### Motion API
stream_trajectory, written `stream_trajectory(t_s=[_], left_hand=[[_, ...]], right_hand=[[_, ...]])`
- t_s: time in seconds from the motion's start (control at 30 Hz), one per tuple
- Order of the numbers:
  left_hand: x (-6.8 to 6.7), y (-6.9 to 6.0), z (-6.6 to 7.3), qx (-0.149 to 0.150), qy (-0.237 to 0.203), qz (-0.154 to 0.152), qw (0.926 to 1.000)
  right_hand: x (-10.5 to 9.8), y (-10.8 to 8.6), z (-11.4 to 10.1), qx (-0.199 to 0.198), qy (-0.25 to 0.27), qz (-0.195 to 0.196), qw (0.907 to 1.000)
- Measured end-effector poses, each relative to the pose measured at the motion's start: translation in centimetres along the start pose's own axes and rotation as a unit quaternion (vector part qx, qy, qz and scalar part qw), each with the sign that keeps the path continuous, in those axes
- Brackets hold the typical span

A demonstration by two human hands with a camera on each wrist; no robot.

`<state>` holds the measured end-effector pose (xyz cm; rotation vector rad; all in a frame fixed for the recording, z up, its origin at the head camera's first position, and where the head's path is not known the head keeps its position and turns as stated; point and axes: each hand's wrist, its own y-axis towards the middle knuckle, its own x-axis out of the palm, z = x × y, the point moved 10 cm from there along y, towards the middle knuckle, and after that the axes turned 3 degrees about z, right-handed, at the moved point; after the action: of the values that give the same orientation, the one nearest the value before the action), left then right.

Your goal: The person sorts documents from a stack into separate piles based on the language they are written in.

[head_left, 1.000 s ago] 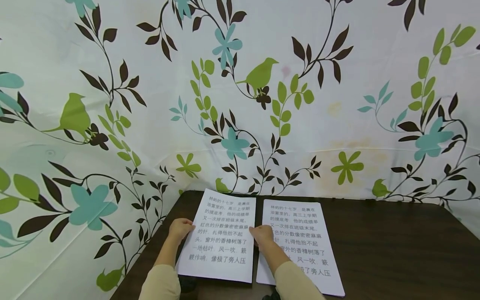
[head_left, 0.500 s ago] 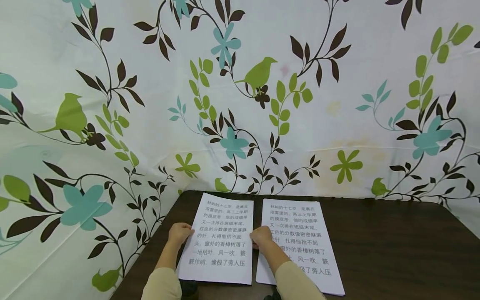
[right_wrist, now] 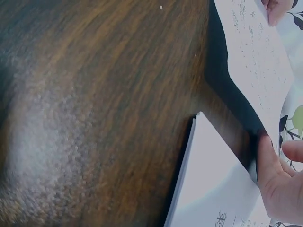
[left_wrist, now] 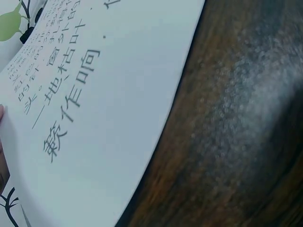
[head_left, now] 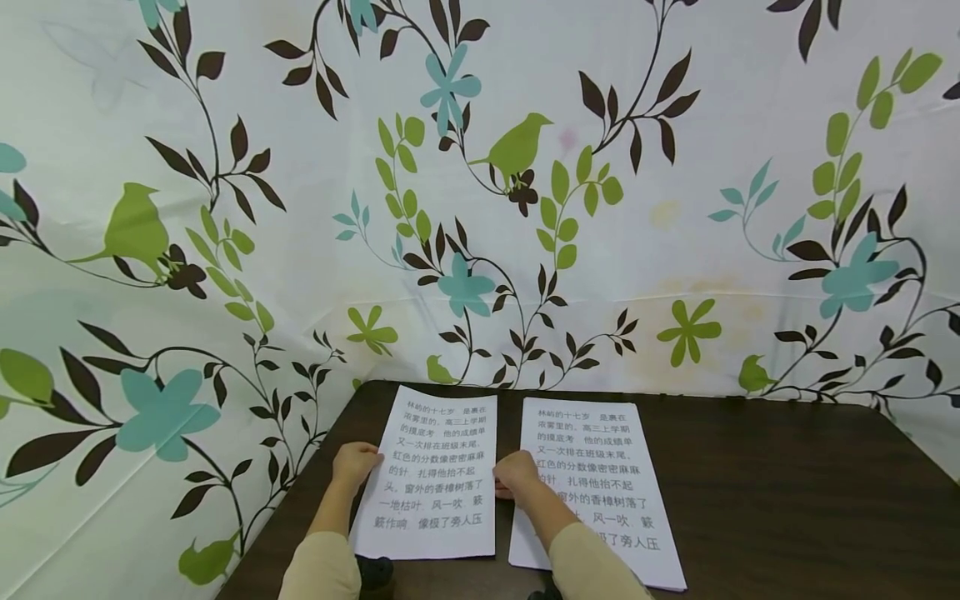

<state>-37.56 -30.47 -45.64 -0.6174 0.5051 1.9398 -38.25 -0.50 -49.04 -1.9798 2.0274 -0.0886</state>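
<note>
White paper (head_left: 431,537) printed with Chinese text is held just above the dark table. My left hand (head_left: 354,465) pinches its left edge, while my right hand (head_left: 516,475) holds its right edge between thumb and fingers. In the right wrist view the paper (right_wrist: 255,61) bows and casts a shadow on the wood; the thumb of the right hand (right_wrist: 284,187) is on its far side. The left wrist view shows the paper's lower corner (left_wrist: 118,118), with only a sliver of the hand at the border. Whether it is one sheet or several, I cannot tell.
A stack of similar printed pages (head_left: 615,467) lies on the table to the right, partly covered by my right hand and forearm. The dark wooden table (head_left: 787,500) extends farther right. Behind it hangs a white cloth (head_left: 637,233) patterned with leaves, flowers and birds.
The held paper has come down slightly and shifted a little left, with both hands moving along with it. The stack on the right stays in place.
</note>
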Motion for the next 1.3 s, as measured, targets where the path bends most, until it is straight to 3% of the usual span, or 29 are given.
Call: stream_trajectory(t_s=[0.27,0.87,1.17,1.3], left_hand=[[-0.5,-0.2,0.5,-0.001,0.008,0.004,1.0],[-0.8,-0.2,1.3,-0.01,-0.022,0.018,0.9996],[-1.1,-0.4,1.6,0.007,-0.018,0.03,0.9993],[-1.4,-0.9,2.2,0.015,-0.023,0.052,0.9982]], right_hand=[[0.5,-0.4,-1.1,-0.04,-0.047,-0.011,0.998],[0.1,-1.4,-2.7,-0.055,-0.088,0.004,0.9946],[-0.5,-1.4,-3.2,-0.079,-0.113,-0.006,0.9904],[-1.6,-1.0,-3.8,-0.089,-0.114,-0.012,0.9894]])
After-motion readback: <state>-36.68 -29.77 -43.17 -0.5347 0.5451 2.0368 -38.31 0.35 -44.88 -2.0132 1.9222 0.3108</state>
